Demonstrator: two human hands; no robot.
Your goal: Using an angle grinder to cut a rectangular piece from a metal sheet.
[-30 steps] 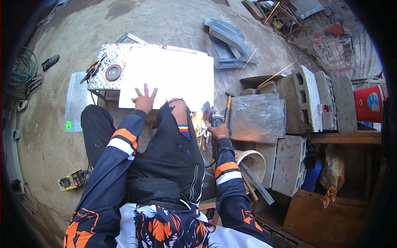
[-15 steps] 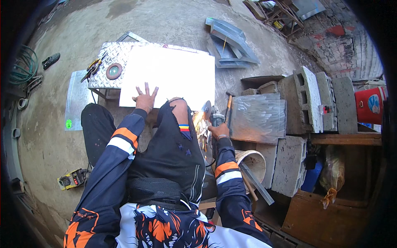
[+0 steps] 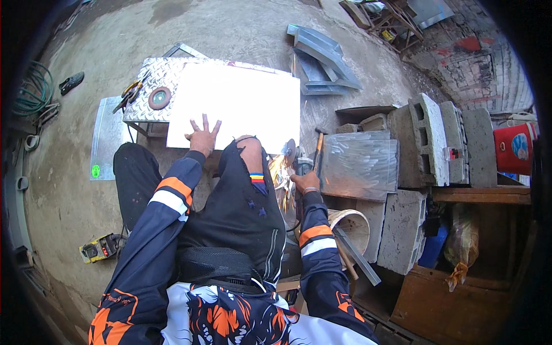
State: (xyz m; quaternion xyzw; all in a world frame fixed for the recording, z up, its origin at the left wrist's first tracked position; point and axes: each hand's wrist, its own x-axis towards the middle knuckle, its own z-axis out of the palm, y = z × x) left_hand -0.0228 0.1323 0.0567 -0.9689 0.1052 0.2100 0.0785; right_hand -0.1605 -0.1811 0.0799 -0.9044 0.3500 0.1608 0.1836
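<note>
A bright, glaring white sheet (image 3: 241, 106) lies on a low bench topped with diamond-patterned metal plate (image 3: 150, 73). My left hand (image 3: 202, 138) presses flat on the sheet's near edge, fingers spread. My right hand (image 3: 305, 181) is wrapped round an angle grinder (image 3: 303, 165) at the sheet's near right corner. The grinder's disc (image 3: 290, 150) stands on edge against the sheet's edge there, and orange sparks (image 3: 280, 172) stream down beside my right knee. A loose grinding disc (image 3: 159, 98) and pliers (image 3: 131, 95) lie on the bench, left of the sheet.
Right of the grinder, a hammer (image 3: 318, 148) lies against stacked metal sheets (image 3: 359, 164), with concrete blocks (image 3: 428, 138) beyond. Bent metal pieces (image 3: 325, 60) rest on the floor ahead. A white bucket (image 3: 352, 227) is by my right forearm; a yellow-black device (image 3: 99, 249) sits at left.
The grinder and its disc have shifted very slightly within the same corner, sparks still flying. My left hand stays in place on the sheet.
</note>
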